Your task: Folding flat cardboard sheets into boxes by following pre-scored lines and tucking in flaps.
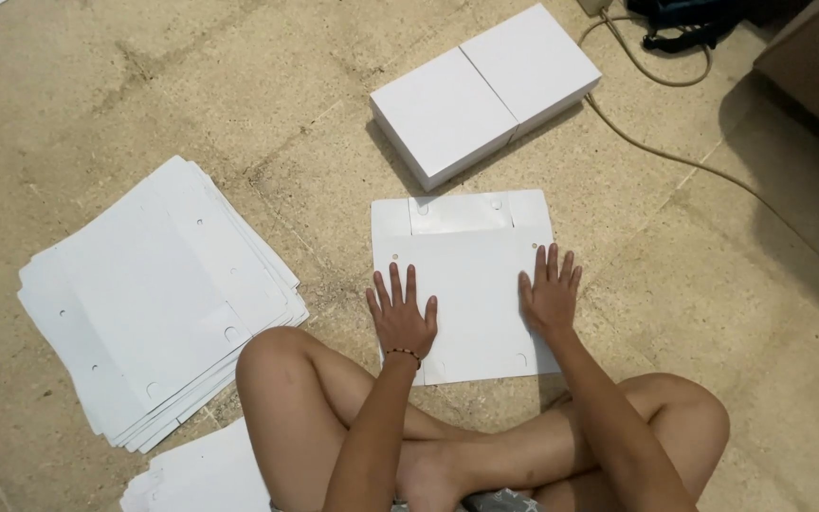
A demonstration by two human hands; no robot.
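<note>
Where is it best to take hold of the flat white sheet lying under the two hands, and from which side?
Probably the flat sheet's far edge, where its folded flap offers an edge to pinch, from the side nearer the finished boxes. The left hand and right hand press the rest flat.

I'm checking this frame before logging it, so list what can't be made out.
Head view:
- Lower stack of sheets: cut off by the bottom edge and hidden by a knee.
- Dark bag: cut off by the top edge.
- Card beneath the left hand and right hand: covered by the palms.

A home floor — bare stone tiles (97,85), a loose cable (675,156), a barefoot sitter.
</note>
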